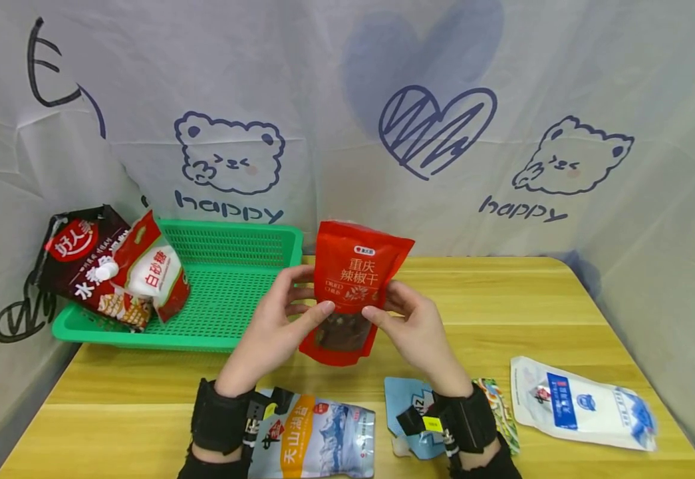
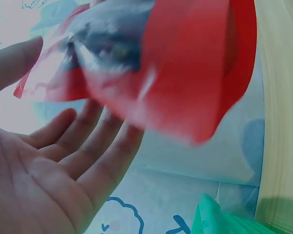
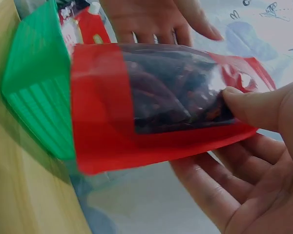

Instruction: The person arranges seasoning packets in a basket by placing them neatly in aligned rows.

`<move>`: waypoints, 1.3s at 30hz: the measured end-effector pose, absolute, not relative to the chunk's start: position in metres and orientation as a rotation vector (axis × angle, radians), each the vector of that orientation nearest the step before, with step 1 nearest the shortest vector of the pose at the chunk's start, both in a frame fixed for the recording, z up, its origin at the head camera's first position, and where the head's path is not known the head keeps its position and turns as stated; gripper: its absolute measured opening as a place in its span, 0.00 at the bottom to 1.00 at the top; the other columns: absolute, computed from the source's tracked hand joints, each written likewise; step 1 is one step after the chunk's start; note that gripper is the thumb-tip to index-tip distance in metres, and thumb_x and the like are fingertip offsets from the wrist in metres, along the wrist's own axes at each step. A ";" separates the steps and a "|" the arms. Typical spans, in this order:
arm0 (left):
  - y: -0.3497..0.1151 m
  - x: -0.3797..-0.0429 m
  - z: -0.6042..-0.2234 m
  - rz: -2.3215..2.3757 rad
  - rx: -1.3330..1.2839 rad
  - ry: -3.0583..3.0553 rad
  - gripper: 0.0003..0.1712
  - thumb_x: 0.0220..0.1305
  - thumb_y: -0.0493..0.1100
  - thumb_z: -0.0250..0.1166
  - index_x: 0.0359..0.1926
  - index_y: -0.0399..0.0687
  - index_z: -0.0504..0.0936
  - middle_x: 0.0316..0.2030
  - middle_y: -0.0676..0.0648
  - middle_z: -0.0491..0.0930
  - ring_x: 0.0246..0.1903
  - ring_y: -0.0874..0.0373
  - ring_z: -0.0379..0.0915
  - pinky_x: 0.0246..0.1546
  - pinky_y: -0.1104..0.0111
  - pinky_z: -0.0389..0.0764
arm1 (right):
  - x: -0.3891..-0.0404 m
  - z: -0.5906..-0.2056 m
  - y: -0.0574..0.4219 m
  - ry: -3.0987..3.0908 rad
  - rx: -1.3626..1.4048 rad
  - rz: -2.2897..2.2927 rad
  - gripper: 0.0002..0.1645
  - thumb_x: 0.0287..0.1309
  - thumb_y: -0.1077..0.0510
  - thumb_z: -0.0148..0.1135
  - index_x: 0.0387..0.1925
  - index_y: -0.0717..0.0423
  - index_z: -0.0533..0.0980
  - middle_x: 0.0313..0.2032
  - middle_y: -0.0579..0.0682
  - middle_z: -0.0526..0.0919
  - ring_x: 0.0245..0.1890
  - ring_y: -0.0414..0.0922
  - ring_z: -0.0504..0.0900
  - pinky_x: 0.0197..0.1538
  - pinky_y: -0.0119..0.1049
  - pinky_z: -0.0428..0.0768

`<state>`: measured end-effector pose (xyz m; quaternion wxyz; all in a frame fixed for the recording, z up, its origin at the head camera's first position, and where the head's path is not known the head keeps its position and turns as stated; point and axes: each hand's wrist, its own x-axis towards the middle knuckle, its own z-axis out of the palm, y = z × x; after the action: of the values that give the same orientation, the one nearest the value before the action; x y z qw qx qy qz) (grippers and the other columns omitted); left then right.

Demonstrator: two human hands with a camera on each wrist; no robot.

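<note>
A red pouch of dried chilies (image 1: 356,273) is held upright above the table between both hands. Its lower front has a clear window with dark contents, plainest in the right wrist view (image 3: 173,92). My left hand (image 1: 278,326) is at the pouch's left edge, thumb toward the front and fingers behind. On the opposite edge, my right hand (image 1: 421,326) pinches it, the thumb pressing beside the window and the fingers supporting the back. The left wrist view shows the pouch (image 2: 185,63) blurred, with the left fingers partly hidden behind it.
A green basket (image 1: 233,342) at the left holds a dark red bag (image 1: 78,259) and a white sugar bag (image 1: 158,273). Nearer on the wooden table (image 1: 473,286) lie an orange-and-silver pouch (image 1: 323,439), a light-blue packet (image 1: 404,396), a patterned packet (image 1: 503,416) and a white-and-blue bag (image 1: 586,402).
</note>
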<state>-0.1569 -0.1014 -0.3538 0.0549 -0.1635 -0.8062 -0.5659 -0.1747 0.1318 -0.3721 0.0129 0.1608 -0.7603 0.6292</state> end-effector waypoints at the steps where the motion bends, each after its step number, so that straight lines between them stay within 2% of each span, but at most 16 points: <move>1: -0.102 -0.157 -0.353 -1.712 -0.495 -2.435 0.36 0.71 0.42 0.70 0.73 0.40 0.64 0.64 0.39 0.75 0.58 0.46 0.78 0.57 0.48 0.80 | -0.175 -0.372 0.134 -2.382 0.512 1.932 0.29 0.63 0.62 0.72 0.65 0.61 0.77 0.56 0.59 0.84 0.52 0.55 0.85 0.51 0.39 0.86; 11: -0.104 -0.156 -0.350 -1.712 -0.500 -2.331 0.38 0.68 0.37 0.71 0.73 0.41 0.65 0.65 0.40 0.74 0.58 0.46 0.78 0.56 0.51 0.81 | -0.176 -0.368 0.145 -2.532 0.650 1.700 0.26 0.64 0.62 0.72 0.62 0.57 0.79 0.54 0.53 0.86 0.52 0.51 0.85 0.50 0.39 0.87; 15: -0.108 -0.155 -0.347 -1.706 -0.478 -2.320 0.38 0.67 0.36 0.72 0.73 0.40 0.65 0.64 0.40 0.75 0.58 0.47 0.79 0.56 0.53 0.82 | -0.177 -0.370 0.145 -2.588 0.711 1.597 0.26 0.63 0.64 0.72 0.63 0.58 0.79 0.54 0.53 0.86 0.51 0.51 0.84 0.52 0.44 0.87; 19: -0.113 -0.154 -0.346 -1.654 -0.482 -2.355 0.38 0.64 0.36 0.74 0.72 0.43 0.68 0.63 0.42 0.77 0.57 0.48 0.79 0.55 0.50 0.83 | -0.177 -0.371 0.146 -2.618 0.778 1.501 0.26 0.63 0.65 0.72 0.62 0.60 0.79 0.55 0.54 0.86 0.51 0.52 0.85 0.52 0.49 0.86; 25: -0.114 -0.155 -0.347 -1.615 -0.532 -2.464 0.33 0.62 0.38 0.77 0.67 0.49 0.77 0.60 0.45 0.78 0.53 0.47 0.82 0.48 0.58 0.87 | -0.176 -0.371 0.146 -2.633 0.904 1.490 0.25 0.62 0.65 0.72 0.62 0.59 0.81 0.55 0.53 0.86 0.51 0.49 0.85 0.53 0.48 0.86; 28: -0.113 -0.154 -0.348 -1.626 -0.526 -2.523 0.29 0.63 0.40 0.76 0.64 0.49 0.79 0.56 0.44 0.82 0.49 0.47 0.83 0.41 0.62 0.88 | -0.175 -0.371 0.144 -2.634 0.942 1.511 0.26 0.63 0.65 0.71 0.62 0.57 0.81 0.55 0.52 0.86 0.52 0.50 0.85 0.53 0.45 0.86; 32: -0.113 -0.155 -0.350 -1.612 -0.498 -2.556 0.24 0.65 0.42 0.75 0.61 0.47 0.82 0.52 0.44 0.85 0.45 0.49 0.83 0.39 0.63 0.88 | -0.174 -0.371 0.142 -2.638 0.944 1.529 0.27 0.64 0.64 0.70 0.64 0.57 0.80 0.57 0.53 0.85 0.53 0.51 0.85 0.53 0.43 0.86; 39: -0.114 -0.154 -0.350 -1.527 -0.468 -2.499 0.19 0.66 0.42 0.74 0.57 0.46 0.85 0.47 0.45 0.87 0.41 0.52 0.85 0.36 0.64 0.87 | -0.177 -0.375 0.138 -2.610 0.876 1.547 0.26 0.65 0.62 0.71 0.64 0.58 0.79 0.59 0.55 0.84 0.55 0.54 0.84 0.56 0.49 0.85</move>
<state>-0.1542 -0.1140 -0.3503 0.0877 -0.1573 -0.8394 -0.5128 -0.1772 0.1383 -0.3754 -0.0080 0.2774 -0.8265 0.4898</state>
